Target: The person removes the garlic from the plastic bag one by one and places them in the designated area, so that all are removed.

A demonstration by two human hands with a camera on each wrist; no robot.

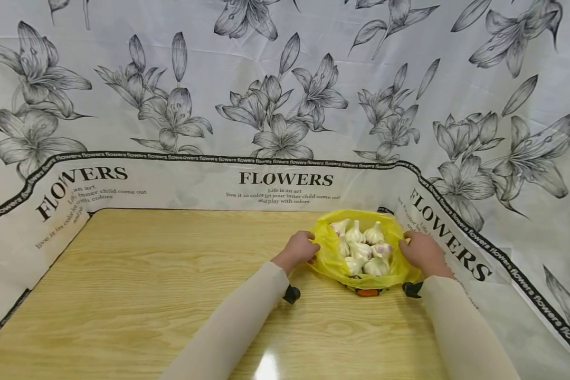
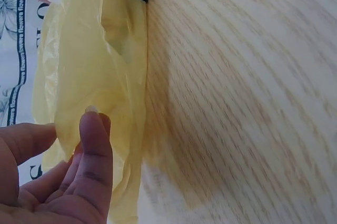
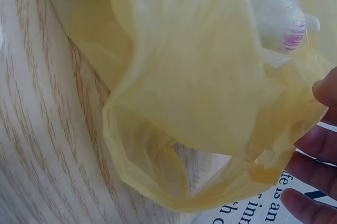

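A yellow plastic bag (image 1: pixel 330 253) stands wide at the mouth on the right part of the table, with several white garlic bulbs (image 1: pixel 360 250) inside. Some bulbs have purple streaks, like the garlic bulb (image 3: pixel 276 13) in the right wrist view. My left hand (image 1: pixel 298 249) pinches the bag's left edge; in the left wrist view thin yellow plastic passes between thumb and fingers. On the opposite side, my right hand (image 1: pixel 424 254) holds the right edge between thumb and fingers, near a looped handle (image 3: pixel 158 176). The bag's underside is hidden.
The wood-grain table (image 1: pixel 161 285) extends to the left and front. A white flower-printed curtain (image 1: pixel 285 126) lines its back and sides, close beside the right hand. Dark and orange print (image 1: pixel 368 291) shows at the bag's front base.
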